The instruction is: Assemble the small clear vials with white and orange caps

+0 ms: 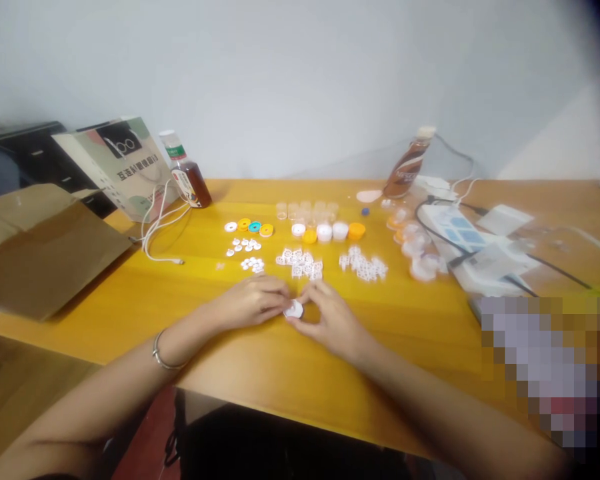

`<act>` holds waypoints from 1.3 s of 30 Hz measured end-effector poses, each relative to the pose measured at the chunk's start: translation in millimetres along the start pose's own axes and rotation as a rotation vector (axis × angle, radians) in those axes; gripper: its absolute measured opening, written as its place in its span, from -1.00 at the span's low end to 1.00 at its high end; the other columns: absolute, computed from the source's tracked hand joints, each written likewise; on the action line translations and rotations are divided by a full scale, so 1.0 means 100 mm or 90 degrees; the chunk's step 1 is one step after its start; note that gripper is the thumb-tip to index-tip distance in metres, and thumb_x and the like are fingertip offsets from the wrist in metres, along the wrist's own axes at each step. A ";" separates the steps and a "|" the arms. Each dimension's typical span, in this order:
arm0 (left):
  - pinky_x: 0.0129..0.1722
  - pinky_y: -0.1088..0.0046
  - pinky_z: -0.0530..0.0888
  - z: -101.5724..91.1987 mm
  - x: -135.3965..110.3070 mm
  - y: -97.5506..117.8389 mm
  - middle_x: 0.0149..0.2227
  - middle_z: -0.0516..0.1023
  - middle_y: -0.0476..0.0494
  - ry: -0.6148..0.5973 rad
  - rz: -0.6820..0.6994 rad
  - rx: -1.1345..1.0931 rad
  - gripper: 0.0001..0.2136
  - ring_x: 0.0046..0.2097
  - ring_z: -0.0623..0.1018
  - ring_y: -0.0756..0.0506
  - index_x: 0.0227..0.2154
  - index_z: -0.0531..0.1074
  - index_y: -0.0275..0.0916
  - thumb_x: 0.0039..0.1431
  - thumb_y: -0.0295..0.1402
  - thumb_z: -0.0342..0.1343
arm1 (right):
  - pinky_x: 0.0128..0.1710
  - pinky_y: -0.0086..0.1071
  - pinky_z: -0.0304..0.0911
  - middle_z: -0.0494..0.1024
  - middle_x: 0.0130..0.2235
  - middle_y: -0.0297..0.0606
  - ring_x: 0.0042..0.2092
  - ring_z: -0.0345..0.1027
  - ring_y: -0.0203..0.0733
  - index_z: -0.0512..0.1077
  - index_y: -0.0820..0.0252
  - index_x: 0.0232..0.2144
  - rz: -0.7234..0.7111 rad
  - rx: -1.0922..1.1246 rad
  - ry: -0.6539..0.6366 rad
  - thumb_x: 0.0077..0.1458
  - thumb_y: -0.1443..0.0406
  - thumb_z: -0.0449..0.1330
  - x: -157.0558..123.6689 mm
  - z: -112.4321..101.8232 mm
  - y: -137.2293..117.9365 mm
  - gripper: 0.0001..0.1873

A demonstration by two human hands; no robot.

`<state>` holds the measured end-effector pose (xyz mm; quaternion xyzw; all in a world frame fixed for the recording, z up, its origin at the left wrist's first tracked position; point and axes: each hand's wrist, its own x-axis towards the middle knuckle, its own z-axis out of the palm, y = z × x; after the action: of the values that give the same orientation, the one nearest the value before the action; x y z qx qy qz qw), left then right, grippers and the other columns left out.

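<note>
A small white round cap (294, 310) is held between my two hands just above the table, near its front. My right hand (333, 319) pinches its right side between thumb and fingers. From the left, the bent fingers of my left hand (257, 300) close on its other edge; blur hides their exact grip. Beyond the hands lie small white discs (253, 265) and two piles of white lattice-like pieces (300, 262), (364, 264). Behind these stand white, orange and blue caps (325, 232) and several clear cups (305, 211).
An open cardboard box (55, 253), white cable (153, 250), paper bag (115, 167) and tea-coloured bottle (193, 180) are at left. At right are a brown bottle (410, 163), stacked round containers (416, 243) and a power strip with cables (455, 230).
</note>
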<state>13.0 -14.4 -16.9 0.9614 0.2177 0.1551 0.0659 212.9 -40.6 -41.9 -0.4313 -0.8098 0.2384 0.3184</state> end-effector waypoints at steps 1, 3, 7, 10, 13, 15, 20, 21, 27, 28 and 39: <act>-0.24 0.41 0.35 -0.01 0.00 0.01 -0.26 0.50 -0.14 -0.009 -0.003 -0.013 -0.81 -0.24 0.46 -0.01 -0.29 0.46 -0.23 0.22 -0.40 -0.07 | -0.20 -0.26 0.25 0.36 -0.32 -0.27 -0.22 0.30 -0.15 0.30 0.17 -0.45 0.001 0.002 -0.001 -0.08 0.31 0.24 0.00 0.00 0.00 -0.85; -0.20 0.39 0.36 -0.05 -0.01 0.03 -0.24 0.49 -0.15 -0.033 -0.009 -0.030 -0.81 -0.22 0.45 -0.02 -0.26 0.46 -0.23 0.21 -0.39 -0.06 | -0.20 -0.26 0.25 0.36 -0.32 -0.27 -0.22 0.29 -0.15 0.29 0.17 -0.46 0.000 0.004 -0.003 -0.08 0.31 0.24 0.00 0.00 -0.01 -0.85; -0.18 0.34 0.35 -0.12 -0.01 0.06 -0.23 0.48 -0.15 -0.068 -0.015 -0.007 -0.80 -0.20 0.43 -0.06 -0.19 0.43 -0.22 0.16 -0.40 -0.04 | -0.21 -0.26 0.25 0.36 -0.32 -0.27 -0.22 0.29 -0.15 0.29 0.16 -0.49 0.000 0.003 -0.003 -0.09 0.30 0.23 0.00 0.00 -0.01 -0.84; -0.17 0.34 0.35 -0.12 -0.01 0.07 -0.25 0.47 -0.15 -0.069 -0.025 -0.017 -0.79 -0.21 0.43 -0.06 -0.17 0.42 -0.22 0.16 -0.40 -0.04 | -0.22 -0.27 0.25 0.36 -0.33 -0.27 -0.23 0.30 -0.15 0.29 0.17 -0.49 0.002 -0.001 0.000 -0.10 0.30 0.24 0.00 0.01 -0.01 -0.84; -0.20 0.40 0.36 -0.05 0.01 0.09 -0.27 0.46 -0.15 -0.030 -0.060 -0.071 -0.80 -0.24 0.43 -0.03 -0.21 0.44 -0.26 0.20 -0.37 -0.05 | -0.25 -0.29 0.25 0.36 -0.35 -0.27 -0.24 0.30 -0.16 0.28 0.17 -0.50 0.001 -0.006 0.006 -0.10 0.32 0.23 0.00 0.00 -0.02 -0.85; -0.23 0.43 0.36 0.02 0.02 0.11 -0.31 0.45 -0.14 0.004 -0.089 -0.088 -0.79 -0.26 0.43 -0.01 -0.24 0.45 -0.28 0.22 -0.32 -0.05 | -0.26 -0.30 0.24 0.36 -0.36 -0.28 -0.26 0.29 -0.16 0.28 0.17 -0.50 0.003 -0.009 0.011 -0.09 0.32 0.22 0.00 0.00 -0.02 -0.86; -0.32 0.45 0.31 0.12 0.04 0.16 -0.40 0.44 -0.08 0.048 -0.131 -0.032 -0.78 -0.34 0.41 0.01 -0.32 0.46 -0.26 0.22 -0.29 -0.05 | -0.22 -0.27 0.24 0.37 -0.34 -0.27 -0.24 0.29 -0.16 0.32 0.18 -0.47 0.017 0.005 -0.003 -0.08 0.30 0.23 0.01 -0.01 -0.01 -0.86; -0.32 0.44 0.30 0.12 0.04 0.16 -0.41 0.44 -0.07 0.048 -0.128 -0.007 -0.79 -0.35 0.40 0.01 -0.34 0.46 -0.25 0.22 -0.29 -0.04 | -0.20 -0.25 0.24 0.38 -0.33 -0.26 -0.22 0.30 -0.15 0.34 0.18 -0.46 0.022 0.018 -0.011 -0.08 0.29 0.24 0.01 -0.02 -0.01 -0.86; -0.31 0.41 0.22 0.07 -0.01 0.14 -0.42 0.47 -0.04 0.131 -0.070 0.117 -0.87 -0.36 0.38 0.01 -0.35 0.43 -0.23 0.18 -0.34 0.01 | -0.09 -0.25 0.24 0.49 -0.29 -0.28 -0.20 0.37 -0.23 0.39 0.16 -0.31 0.138 0.360 -0.087 0.00 0.26 0.18 0.01 -0.09 -0.03 -0.84; -0.30 0.41 0.21 0.06 -0.01 0.14 -0.41 0.47 -0.04 0.148 -0.056 0.132 -0.88 -0.36 0.38 0.01 -0.34 0.42 -0.23 0.18 -0.35 0.01 | -0.10 -0.26 0.25 0.50 -0.30 -0.29 -0.22 0.39 -0.25 0.39 0.16 -0.31 0.181 0.434 -0.092 0.01 0.24 0.17 0.02 -0.10 -0.02 -0.84; -0.17 0.39 0.28 -0.04 -0.04 0.04 -0.32 0.50 -0.05 0.231 -0.056 0.072 -0.86 -0.27 0.44 0.01 -0.23 0.43 -0.18 0.16 -0.38 0.05 | -0.23 -0.33 0.33 0.54 -0.43 -0.35 -0.39 0.40 -0.33 0.43 0.16 -0.37 0.291 0.603 -0.024 -0.12 0.23 0.27 0.04 -0.07 -0.01 -0.79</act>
<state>10.0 -18.9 -13.5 0.9094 0.2761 0.3104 -0.0222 215.7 -37.3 -35.3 -0.4012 -0.5040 0.6494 0.4041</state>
